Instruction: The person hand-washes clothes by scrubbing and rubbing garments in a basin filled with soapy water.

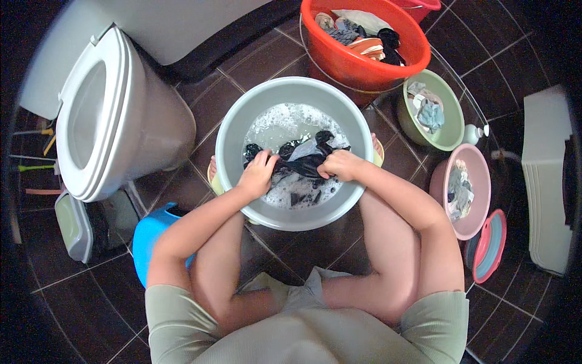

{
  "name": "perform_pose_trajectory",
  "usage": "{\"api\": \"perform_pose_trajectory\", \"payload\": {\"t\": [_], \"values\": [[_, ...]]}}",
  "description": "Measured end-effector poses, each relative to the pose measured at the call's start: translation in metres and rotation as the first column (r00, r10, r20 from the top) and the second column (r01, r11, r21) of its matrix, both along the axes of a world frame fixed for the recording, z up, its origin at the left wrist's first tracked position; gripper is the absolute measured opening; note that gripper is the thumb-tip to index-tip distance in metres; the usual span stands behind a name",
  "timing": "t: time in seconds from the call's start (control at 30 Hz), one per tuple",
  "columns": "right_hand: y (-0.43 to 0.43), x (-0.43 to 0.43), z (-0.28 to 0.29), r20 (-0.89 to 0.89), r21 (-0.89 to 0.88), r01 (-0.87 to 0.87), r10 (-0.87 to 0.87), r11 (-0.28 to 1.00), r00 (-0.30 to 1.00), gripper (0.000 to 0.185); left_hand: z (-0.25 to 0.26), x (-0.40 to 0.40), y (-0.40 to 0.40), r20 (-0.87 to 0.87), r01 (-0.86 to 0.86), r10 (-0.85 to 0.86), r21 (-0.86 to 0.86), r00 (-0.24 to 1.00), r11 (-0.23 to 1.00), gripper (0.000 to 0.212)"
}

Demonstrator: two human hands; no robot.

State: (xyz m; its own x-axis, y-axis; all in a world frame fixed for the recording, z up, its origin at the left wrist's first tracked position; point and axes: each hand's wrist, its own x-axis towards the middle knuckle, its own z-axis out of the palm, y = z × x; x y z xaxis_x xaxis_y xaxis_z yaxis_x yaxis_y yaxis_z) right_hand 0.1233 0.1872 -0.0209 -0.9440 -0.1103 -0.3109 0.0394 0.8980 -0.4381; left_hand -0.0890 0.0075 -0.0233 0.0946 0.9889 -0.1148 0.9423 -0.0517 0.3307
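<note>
A large pale grey-blue plastic basin (293,223) stands on the floor between my feet, with soapy, foamy water (277,123) in it. A wet black garment (307,164) with a grey part lies bunched across the water. My left hand (260,175) is over the basin's left side, on the garment's left end; whether its fingers grip the cloth is not clear. My right hand (341,164) is closed on the garment's right part. Some dark cloth shows under the foam nearer to me.
Ahead right stands a red bucket (363,73) of clothes. To the right are a green basin (409,123) and a pink basin (439,182) with laundry, a pump bottle (473,134) and a collapsible basin (490,245). A toilet (150,109), a bin (75,227) and a blue plastic object (150,241) stand left.
</note>
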Motion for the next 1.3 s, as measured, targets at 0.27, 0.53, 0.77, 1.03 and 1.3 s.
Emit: {"api": "perform_pose_trajectory", "payload": {"t": [0.27,0.53,0.77,1.03,1.3], "values": [[-0.03,-0.003,-0.009,-0.024,0.154,0.273,-0.272,0.95,0.962,0.021,-0.02,0.011,0.013,0.049,-0.084,0.115,-0.426,0.992,0.901,0.049],[-0.025,-0.009,-0.032,0.123,0.262,0.388,-0.43,0.883,0.895,0.036,-0.021,-0.005,-0.01,-0.208,-0.093,-0.012,-0.489,0.978,0.868,0.037],[-0.017,0.0,-0.031,-0.233,0.037,0.355,-0.338,0.934,0.912,0.025,-0.021,0.0,-0.006,-0.264,0.142,-0.192,-0.198,0.945,0.97,0.017],[-0.029,0.008,0.013,-0.461,-0.237,0.388,-0.454,0.891,0.762,0.015,-0.029,0.01,-0.001,0.237,0.099,-0.07,-0.114,0.969,0.989,0.069],[-0.026,0.01,0.042,-0.728,-0.116,0.314,-0.295,0.942,0.618,0.008,-0.015,0.011,0.01,0.108,0.081,-0.035,-0.453,0.994,0.888,0.043]]}}
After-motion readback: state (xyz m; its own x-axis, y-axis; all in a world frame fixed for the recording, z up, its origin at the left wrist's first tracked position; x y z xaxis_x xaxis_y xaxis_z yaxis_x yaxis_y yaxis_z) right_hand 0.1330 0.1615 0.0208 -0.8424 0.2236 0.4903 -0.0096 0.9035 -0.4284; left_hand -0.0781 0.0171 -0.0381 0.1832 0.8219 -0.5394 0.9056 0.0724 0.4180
